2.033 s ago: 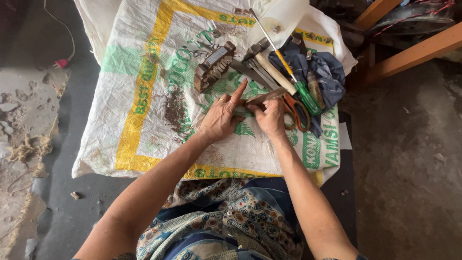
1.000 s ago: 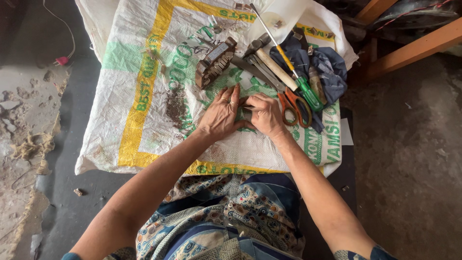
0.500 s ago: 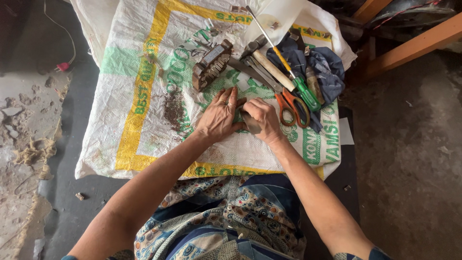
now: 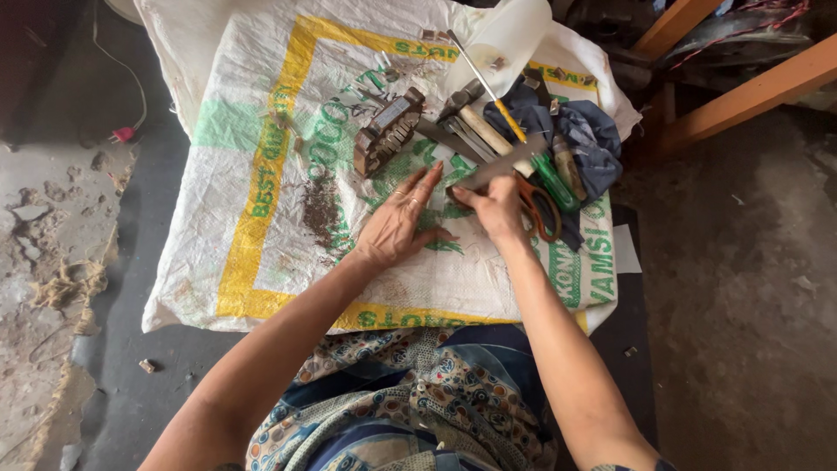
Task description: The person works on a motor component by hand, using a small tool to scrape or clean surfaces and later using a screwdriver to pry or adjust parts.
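A person seated at a low work surface leans over a white woven sack (image 4: 261,113) printed in yellow and green, spread flat as a mat; its top edge runs out of the frame. Wooden beams (image 4: 741,87) cross the upper right corner, cut off by the frame. A crumpled blue cloth (image 4: 593,131) lies at the sack's right edge under a jumble of tools. Part of a pale plastic container (image 4: 510,39) sits at the top, its shape hard to make out. A brown metal block of stacked plates (image 4: 388,131) rests near the sack's middle, its detail unclear. The left hand (image 4: 397,222) lies flat and open, fingers spread, palm down on the sack. The right hand (image 4: 499,208) is closed around one end of a thin grey metal strip (image 4: 497,170), which slants up to the right just above the sack, between the two hands and the tool pile; the fingers hide its lower end. Orange-handled scissors (image 4: 542,205) lie just right of that hand, touching a green-handled screwdriver (image 4: 554,179). A yellow-handled tool (image 4: 488,87) leans across the container. A patch of dark crumbs (image 4: 318,209) stains the sack left of the open hand
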